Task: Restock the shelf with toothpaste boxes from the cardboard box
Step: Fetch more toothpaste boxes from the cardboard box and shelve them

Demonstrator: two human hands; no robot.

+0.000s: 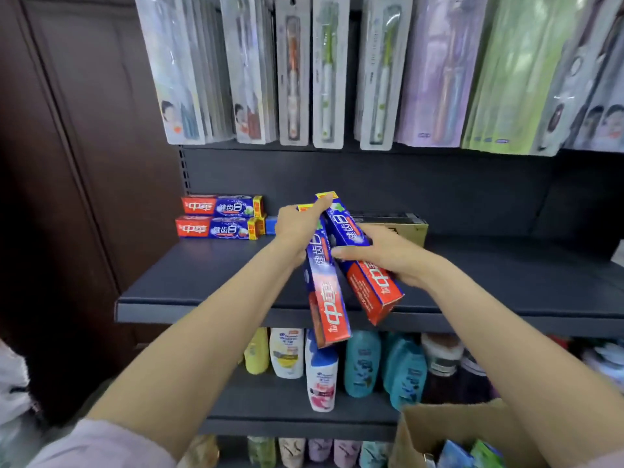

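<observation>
Two red-and-blue toothpaste boxes are held tilted over the dark shelf [202, 275]. My left hand [297, 228] grips the left box [326, 298] near its upper end. My right hand [388, 255] grips the right box [368, 282] around its middle. At the back left of the shelf, two matching toothpaste boxes [219, 216] lie stacked. The open cardboard box [449, 430] sits at the bottom right, with more packs showing inside.
A black-and-gold carton [408, 228] lies at the shelf's back behind my right hand. Toothbrush packs [324, 72] hang above. Shampoo bottles [320, 376] fill the shelf below. A dark wooden panel [84, 163] stands to the left.
</observation>
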